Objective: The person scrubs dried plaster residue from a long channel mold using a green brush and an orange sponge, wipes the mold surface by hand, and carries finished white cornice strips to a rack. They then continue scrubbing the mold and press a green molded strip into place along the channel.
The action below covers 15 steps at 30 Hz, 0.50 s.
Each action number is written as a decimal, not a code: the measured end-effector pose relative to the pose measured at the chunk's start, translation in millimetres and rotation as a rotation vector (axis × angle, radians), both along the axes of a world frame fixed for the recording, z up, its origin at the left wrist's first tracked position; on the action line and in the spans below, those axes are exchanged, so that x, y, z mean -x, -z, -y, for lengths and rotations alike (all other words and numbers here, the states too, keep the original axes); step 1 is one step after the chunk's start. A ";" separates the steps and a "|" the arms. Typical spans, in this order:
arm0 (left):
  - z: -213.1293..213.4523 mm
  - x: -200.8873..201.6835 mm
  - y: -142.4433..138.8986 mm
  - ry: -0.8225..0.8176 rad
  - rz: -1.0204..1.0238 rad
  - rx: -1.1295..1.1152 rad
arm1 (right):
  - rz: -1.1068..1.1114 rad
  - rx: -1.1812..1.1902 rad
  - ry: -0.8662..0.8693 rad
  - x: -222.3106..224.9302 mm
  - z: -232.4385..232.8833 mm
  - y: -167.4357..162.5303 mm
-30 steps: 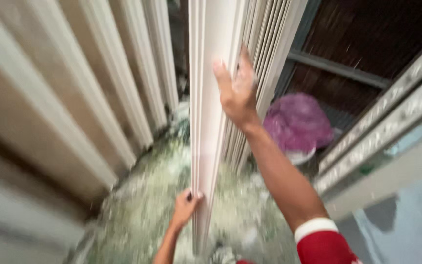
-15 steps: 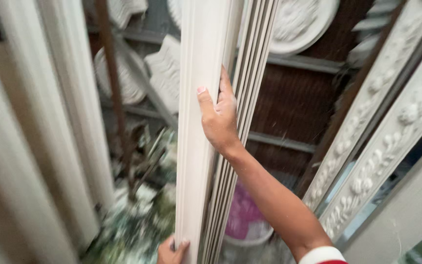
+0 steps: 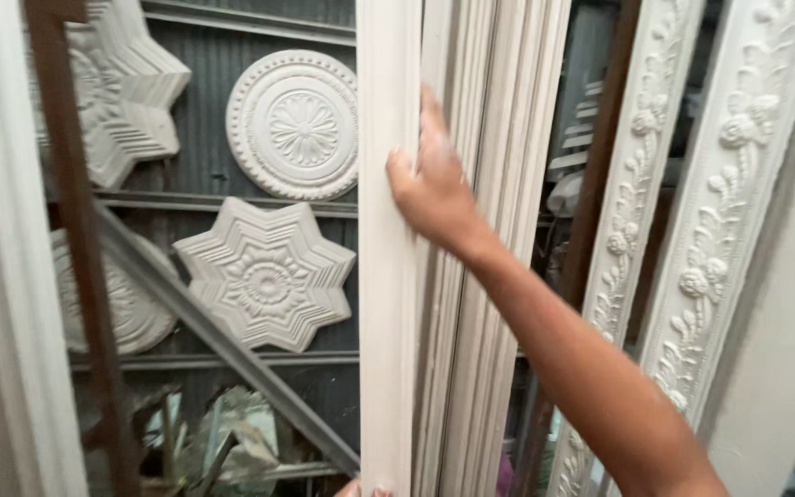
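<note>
Since the earlier frame the view has lifted, so the round and star plaster medallions [image 3: 292,124] now fill the far left. The right hand [image 3: 434,189] grasps the edge of the upright plain moulding strip [image 3: 388,276] at centre. The left hand [image 3: 365,491] is barely visible at the strip's bottom; I cannot tell its grip. It seems wise to keep the long strip vertical, so it does not bend.
</note>
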<state>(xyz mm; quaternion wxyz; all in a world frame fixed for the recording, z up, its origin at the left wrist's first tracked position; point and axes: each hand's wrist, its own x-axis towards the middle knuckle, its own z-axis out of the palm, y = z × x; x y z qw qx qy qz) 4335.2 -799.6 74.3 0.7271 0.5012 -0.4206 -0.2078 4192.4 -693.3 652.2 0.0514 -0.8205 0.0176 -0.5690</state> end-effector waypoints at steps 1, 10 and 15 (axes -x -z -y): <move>3.8 -2.9 -8.7 0.021 -0.001 0.027 | 0.012 0.021 0.037 -6.7 0.9 -13.0; -2.7 -12.6 -94.2 0.608 -0.150 0.171 | 0.082 0.219 0.381 -23.5 29.5 -63.1; -9.2 -35.4 -110.0 0.670 -0.040 0.081 | 0.114 0.000 0.510 -37.1 21.0 -59.1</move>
